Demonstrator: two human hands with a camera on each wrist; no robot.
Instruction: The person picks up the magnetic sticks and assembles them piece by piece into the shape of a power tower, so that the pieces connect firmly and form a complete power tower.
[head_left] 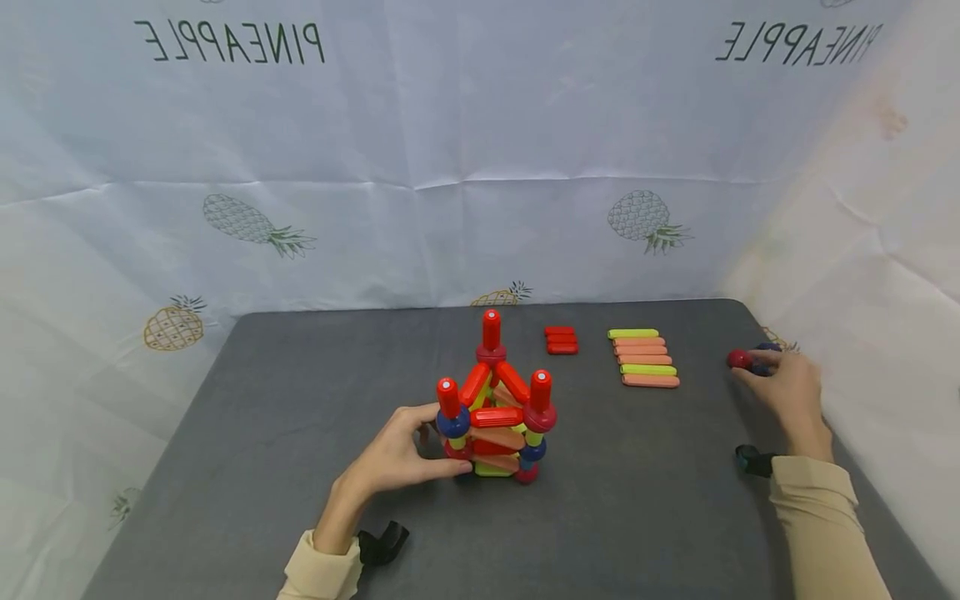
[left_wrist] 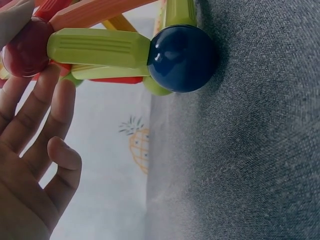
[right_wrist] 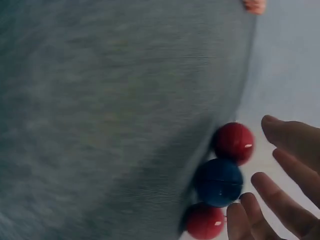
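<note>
A frame of magnetic rods and balls stands mid-table, with three upright red rods on top. My left hand grips its lower left corner, thumb in front. In the left wrist view a dark red ball lies between thumb and fingers; a yellow-green rod links it to a blue ball. At the table's right edge my right hand reaches over loose balls, its fingers spread beside them. The right wrist view has a red ball, a blue ball and another red ball in a row.
Several short red rods lie behind the frame to the right. Farther right, several yellow and orange rods are lined up. The dark grey table meets a white pineapple-print cloth at the back and right.
</note>
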